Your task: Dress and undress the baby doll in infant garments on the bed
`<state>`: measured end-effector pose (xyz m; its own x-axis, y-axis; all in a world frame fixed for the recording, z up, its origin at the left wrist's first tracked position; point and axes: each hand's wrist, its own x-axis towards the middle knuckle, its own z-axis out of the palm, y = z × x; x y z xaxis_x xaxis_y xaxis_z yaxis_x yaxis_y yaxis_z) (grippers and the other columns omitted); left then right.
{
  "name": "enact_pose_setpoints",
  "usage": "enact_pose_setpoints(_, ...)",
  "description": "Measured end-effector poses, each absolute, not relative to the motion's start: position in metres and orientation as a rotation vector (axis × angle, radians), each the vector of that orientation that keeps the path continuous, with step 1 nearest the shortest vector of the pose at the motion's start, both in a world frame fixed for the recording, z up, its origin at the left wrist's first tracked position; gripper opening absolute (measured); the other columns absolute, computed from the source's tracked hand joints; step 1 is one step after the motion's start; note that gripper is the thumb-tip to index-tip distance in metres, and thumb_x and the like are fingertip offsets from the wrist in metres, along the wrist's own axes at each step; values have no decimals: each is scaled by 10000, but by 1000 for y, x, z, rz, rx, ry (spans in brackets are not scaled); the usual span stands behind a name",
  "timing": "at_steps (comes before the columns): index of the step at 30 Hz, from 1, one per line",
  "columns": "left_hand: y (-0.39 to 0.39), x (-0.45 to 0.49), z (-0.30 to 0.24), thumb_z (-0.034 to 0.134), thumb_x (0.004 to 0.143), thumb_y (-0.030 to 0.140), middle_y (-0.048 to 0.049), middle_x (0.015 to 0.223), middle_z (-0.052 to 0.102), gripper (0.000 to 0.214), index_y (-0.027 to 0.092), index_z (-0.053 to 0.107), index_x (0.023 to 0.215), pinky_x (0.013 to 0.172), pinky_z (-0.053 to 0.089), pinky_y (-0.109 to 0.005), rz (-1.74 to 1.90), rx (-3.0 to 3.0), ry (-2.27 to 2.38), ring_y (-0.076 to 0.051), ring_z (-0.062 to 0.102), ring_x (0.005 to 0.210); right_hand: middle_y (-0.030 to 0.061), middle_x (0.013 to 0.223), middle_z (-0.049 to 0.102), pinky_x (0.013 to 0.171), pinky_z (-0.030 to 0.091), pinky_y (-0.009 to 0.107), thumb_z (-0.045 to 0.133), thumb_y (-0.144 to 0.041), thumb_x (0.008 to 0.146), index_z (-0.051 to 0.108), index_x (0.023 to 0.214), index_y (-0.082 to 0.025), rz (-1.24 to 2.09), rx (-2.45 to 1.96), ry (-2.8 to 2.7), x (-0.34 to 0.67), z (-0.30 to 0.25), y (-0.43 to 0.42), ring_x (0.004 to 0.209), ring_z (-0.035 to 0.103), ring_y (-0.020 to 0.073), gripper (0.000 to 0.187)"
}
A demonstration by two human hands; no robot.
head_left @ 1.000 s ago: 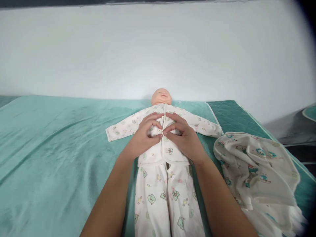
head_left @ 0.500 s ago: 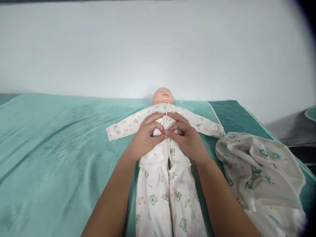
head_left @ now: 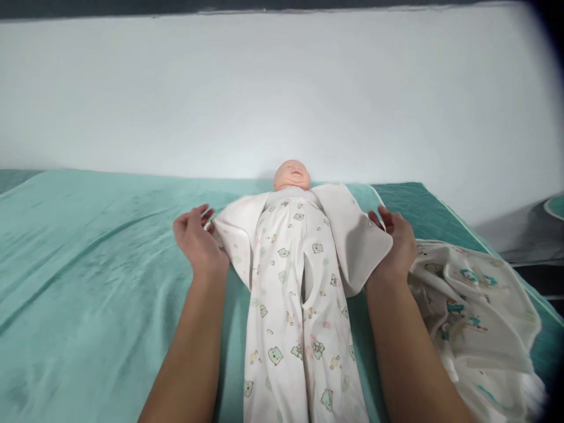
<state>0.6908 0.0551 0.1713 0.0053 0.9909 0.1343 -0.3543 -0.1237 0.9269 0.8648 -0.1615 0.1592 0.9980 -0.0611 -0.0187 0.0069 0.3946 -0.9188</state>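
A baby doll (head_left: 292, 175) lies on its back, head toward the wall. Its white printed jacket (head_left: 352, 229) is spread apart at the front, showing the plain inner side of both panels. Printed baby pants (head_left: 304, 258) reach high up its chest and have a slit at the crotch. On the left, my left hand (head_left: 198, 238) has curled fingers at the edge of one jacket panel. Over on the right, my right hand (head_left: 396, 244) is closed at the other panel, which covers part of its fingers. The jacket's sleeves are mostly hidden.
A teal blanket (head_left: 110, 282) covers the surface under the doll. At the right lies a crumpled white printed cloth (head_left: 480, 305), close to my right forearm. A darker green quilted mat (head_left: 409, 205) shows beneath, and a white wall (head_left: 264, 88) stands behind.
My hands have moved from the middle of the doll's chest out to either side. The jacket front, closed over the chest before, is now opened wide, uncovering the top of the pants.
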Motion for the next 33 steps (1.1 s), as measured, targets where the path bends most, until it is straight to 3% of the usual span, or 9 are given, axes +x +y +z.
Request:
enact_pose_setpoints(2, 63, 692, 164, 549, 882, 364, -19, 1099, 657, 157, 234, 502, 955, 871, 511, -292, 1554, 1122, 979, -144, 643, 1036, 49, 1261, 617, 868, 571, 318, 538, -377, 838, 576, 1072, -227, -57, -1142, 132, 870, 155, -158, 1088, 654, 167, 280)
enact_pose_setpoints(5, 59, 704, 155, 571, 889, 354, -33, 1178, 655, 196, 247, 586, 1053, 992, 469, -345, 1371, 1645, 900, -176, 599, 1140, 42, 1179, 644, 902, 566, 362, 575, -421, 836, 595, 1115, -238, 38, -1378, -81, 861, 149, -146, 1088, 641, 193, 334)
enact_pose_setpoints(10, 55, 732, 145, 556, 926, 354, -38, 1271, 671, 238, 264, 649, 1125, 1194, 239, -474, 990, 2351, 734, -235, 529, 1287, 71, 1418, 542, 1173, 319, 489, 616, -464, 833, 596, 1274, -248, -23, -1772, -503, 849, 144, -131, 1348, 451, 255, 492)
enact_pose_setpoints(14, 63, 742, 141, 529, 942, 362, -22, 1215, 701, 275, 288, 659, 1173, 1127, 308, -449, 932, 2476, 877, -243, 587, 1181, 71, 1365, 590, 1198, 164, 562, 553, -447, 854, 603, 1268, -256, -122, -1935, -561, 860, 143, -120, 1341, 440, 271, 458)
enact_pose_setpoints(18, 63, 740, 144, 457, 944, 244, -41, 1195, 699, 371, 294, 633, 1267, 1029, 374, -412, 896, 2620, 962, -259, 589, 1138, 52, 1379, 594, 1195, 55, 593, 429, -374, 901, 595, 1287, -277, -164, -2094, -574, 869, 146, -111, 1319, 466, 257, 432)
enact_pose_setpoints(21, 63, 733, 151, 395, 942, 195, -82, 1228, 671, 487, 289, 533, 1400, 991, 394, -408, 825, 2763, 920, -272, 584, 1144, 59, 1412, 573, 1182, 107, 592, 367, -351, 936, 573, 1337, -283, -154, -2285, -706, 879, 153, -111, 1331, 462, 274, 455)
enact_pose_setpoints(26, 86, 723, 168, 397, 895, 150, -100, 1209, 675, 513, 312, 599, 1338, 886, 453, -372, 465, 2783, 978, -267, 640, 1047, 167, 1196, 668, 979, 413, 436, 287, -329, 981, 580, 1310, -199, -37, -2601, -879, 901, 167, -110, 1114, 605, 289, 459)
enact_pose_setpoints(30, 108, 715, 173, 450, 845, 150, -95, 1125, 728, 444, 288, 711, 1178, 808, 480, -361, 407, 2662, 1122, -271, 668, 966, 208, 1164, 669, 889, 452, 430, 353, -264, 948, 618, 1256, -166, 19, -2669, -861, 923, 175, -115, 1047, 628, 302, 418)
enact_pose_setpoints(33, 109, 704, 168, 437, 861, 160, -67, 1137, 734, 428, 294, 716, 1156, 824, 479, -352, 455, 2620, 1142, -259, 665, 997, 190, 1102, 701, 835, 481, 397, 464, -213, 877, 705, 1115, -152, 137, -2717, -791, 944, 178, -125, 957, 654, 276, 344)
